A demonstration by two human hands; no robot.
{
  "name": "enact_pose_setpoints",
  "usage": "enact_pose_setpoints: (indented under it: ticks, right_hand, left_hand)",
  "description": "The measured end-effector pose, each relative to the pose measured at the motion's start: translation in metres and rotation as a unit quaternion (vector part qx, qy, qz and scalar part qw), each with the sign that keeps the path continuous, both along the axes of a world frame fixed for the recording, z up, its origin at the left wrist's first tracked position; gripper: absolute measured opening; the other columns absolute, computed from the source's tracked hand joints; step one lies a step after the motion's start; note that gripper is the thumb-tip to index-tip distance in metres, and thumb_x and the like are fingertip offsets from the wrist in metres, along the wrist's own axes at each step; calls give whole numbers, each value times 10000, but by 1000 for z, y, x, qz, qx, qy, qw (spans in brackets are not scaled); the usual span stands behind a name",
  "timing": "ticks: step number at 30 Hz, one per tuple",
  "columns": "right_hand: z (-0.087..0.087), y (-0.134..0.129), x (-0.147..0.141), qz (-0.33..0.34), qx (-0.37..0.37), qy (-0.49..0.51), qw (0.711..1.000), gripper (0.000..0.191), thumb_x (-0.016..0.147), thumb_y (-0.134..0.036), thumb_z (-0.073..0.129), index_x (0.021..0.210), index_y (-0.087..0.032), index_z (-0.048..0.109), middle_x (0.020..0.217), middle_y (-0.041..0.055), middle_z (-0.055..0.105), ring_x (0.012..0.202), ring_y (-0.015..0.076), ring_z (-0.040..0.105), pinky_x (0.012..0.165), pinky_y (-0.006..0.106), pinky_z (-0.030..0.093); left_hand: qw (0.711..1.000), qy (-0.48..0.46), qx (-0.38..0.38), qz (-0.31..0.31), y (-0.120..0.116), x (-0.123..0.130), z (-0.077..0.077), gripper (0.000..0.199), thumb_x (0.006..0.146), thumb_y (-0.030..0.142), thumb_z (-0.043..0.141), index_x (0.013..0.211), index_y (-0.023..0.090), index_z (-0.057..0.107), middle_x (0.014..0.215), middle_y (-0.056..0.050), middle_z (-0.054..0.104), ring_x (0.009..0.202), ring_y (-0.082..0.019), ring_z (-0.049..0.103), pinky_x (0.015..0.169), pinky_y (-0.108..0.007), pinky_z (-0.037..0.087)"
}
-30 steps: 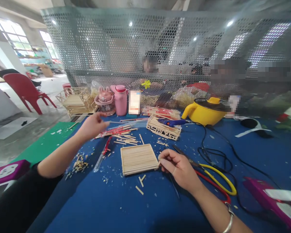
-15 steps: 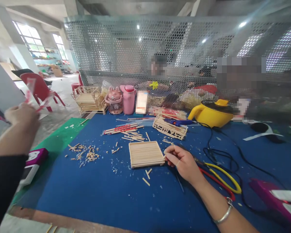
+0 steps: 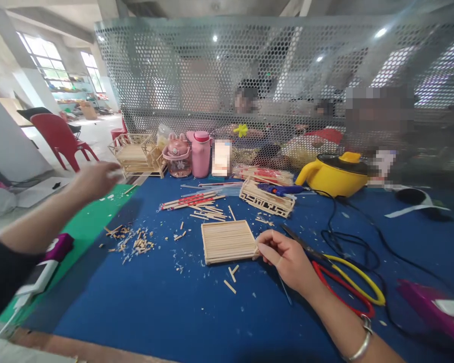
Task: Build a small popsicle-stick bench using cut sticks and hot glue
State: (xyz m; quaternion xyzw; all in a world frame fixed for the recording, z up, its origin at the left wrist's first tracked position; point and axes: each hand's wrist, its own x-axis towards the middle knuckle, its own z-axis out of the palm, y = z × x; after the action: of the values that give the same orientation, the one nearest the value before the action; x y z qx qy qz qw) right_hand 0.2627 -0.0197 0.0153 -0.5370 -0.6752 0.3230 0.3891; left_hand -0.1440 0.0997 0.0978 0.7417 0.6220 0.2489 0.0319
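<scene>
A small rectangular panel of wooden sticks (image 3: pixel 229 242) lies flat on the blue table cover. At its front right corner is my right hand (image 3: pixel 282 254), thumb and fingertips pinched together by the corner; what they hold is too small to make out. My left hand (image 3: pixel 98 179) hovers over the green cover at the left, blurred by motion, and its fingers are smeared. Short loose sticks (image 3: pixel 230 286) lie in front of the panel. Longer sticks with red wrappers (image 3: pixel 191 199) lie behind it, near a stick frame (image 3: pixel 267 198).
Scissors (image 3: pixel 348 282) with red and yellow handles lie right of my right hand. Behind are a blue glue gun (image 3: pixel 280 189), a yellow pot (image 3: pixel 333 175), a pink flask (image 3: pixel 201 155) and a perforated screen (image 3: pixel 155 65). Stick scraps (image 3: pixel 136 241) lie left.
My left hand has moved right and inward from the far left, and the red and white wrapper it held no longer shows. My right hand stays at the panel's corner.
</scene>
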Motion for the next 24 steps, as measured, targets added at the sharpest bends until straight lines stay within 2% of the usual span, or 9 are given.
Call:
enact_pose_setpoints:
  ticks: [2,5,8,11,13,17,20,24]
  right_hand:
    - [2,-2,0,-4,5,-4,1000,147,812,-325,536,760,-191,565,612,-16,541,565,121,492,545,250,415]
    - [3,-3,1,-10,5,-4,1000,151,812,-330,535,758,-193,568,603,-20,528,559,120,485,539,247,410]
    - [4,-3,3,-14,5,-12,1000,134,805,-317,541,761,-194,571,605,-21,530,556,119,485,538,245,410]
    - [4,-3,3,-7,5,-23,1000,136,816,-317,532,774,-194,573,633,-10,559,585,127,514,564,248,423]
    - [4,-5,2,3,9,-31,999,142,825,-320,523,780,-195,573,650,-5,571,602,130,525,580,249,430]
    - [5,-7,-2,19,23,-48,998,133,831,-306,519,775,-195,568,656,-15,555,604,122,513,584,241,427]
    - [6,-8,-4,24,23,-54,998,128,831,-296,521,766,-194,561,647,-24,538,599,114,500,579,232,417]
    - [5,-8,-3,25,19,-57,998,129,836,-294,520,770,-192,563,648,-25,538,598,112,498,576,231,408]
  left_hand:
    - [996,50,-26,-62,4,33,-17,244,745,362,551,836,174,678,809,-62,690,804,-230,623,788,-331,464]
    - [981,91,-59,-159,7,87,-43,255,785,396,523,909,249,691,932,-22,696,855,-183,620,791,-258,449]
    - [978,114,-65,-163,12,114,-57,322,835,410,450,986,240,677,996,-56,682,898,-200,612,782,-272,443]
    - [978,145,-82,-125,23,108,-65,287,790,399,508,880,207,702,924,-87,695,860,-228,619,745,-287,449]
    - [977,159,-92,-112,31,99,-72,242,748,384,559,847,217,703,878,-69,702,829,-222,624,717,-273,451]
    - [978,161,-80,-106,37,90,-82,229,782,348,524,856,217,697,883,-58,699,831,-211,624,707,-264,451]
    - [983,142,-56,-103,34,92,-81,259,821,327,472,870,205,695,910,-71,686,855,-221,618,735,-283,452]
    - [993,89,-15,-75,24,91,-72,288,837,254,415,904,174,684,1005,-103,656,922,-244,595,802,-326,438]
